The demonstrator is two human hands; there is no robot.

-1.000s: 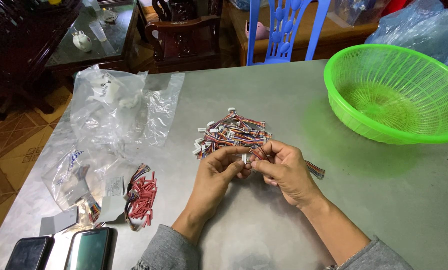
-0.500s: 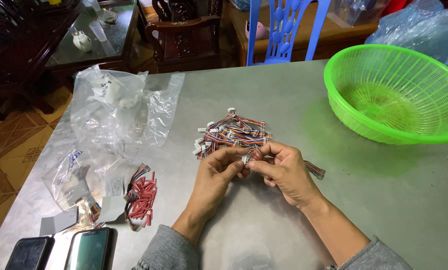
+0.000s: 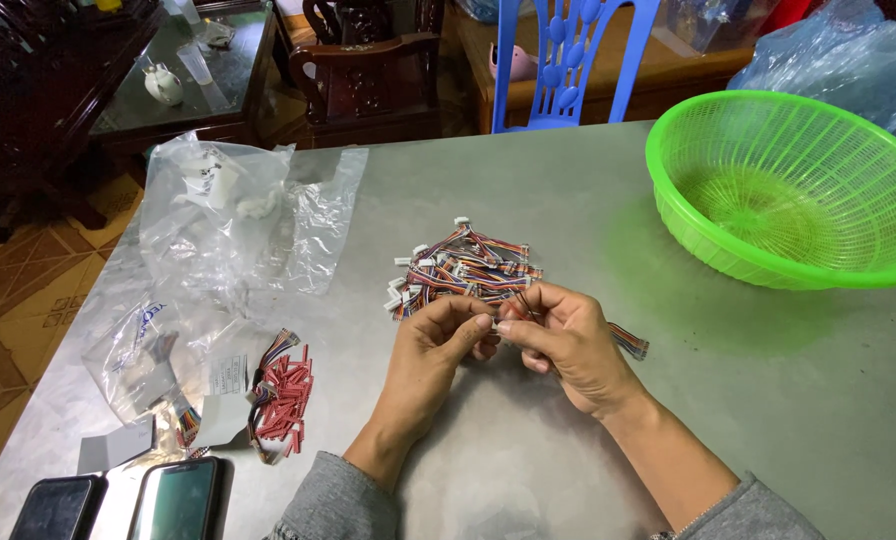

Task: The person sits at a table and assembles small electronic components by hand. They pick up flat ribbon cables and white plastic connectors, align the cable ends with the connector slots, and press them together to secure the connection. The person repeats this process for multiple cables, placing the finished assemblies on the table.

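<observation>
My left hand and my right hand meet over the middle of the grey table. Their fingertips pinch one small multicoloured wire lead with a white connector between them. Its far end trails out to the right of my right hand. Just beyond the hands lies a heap of similar wire leads with white plugs.
A green plastic basket stands at the right. Clear plastic bags lie at the left, with a bundle of red connectors below them. Two phones rest at the near left corner. A blue chair stands behind the table.
Both hands have stayed in place over the table; only the fingers have shifted slightly on the wire lead.
</observation>
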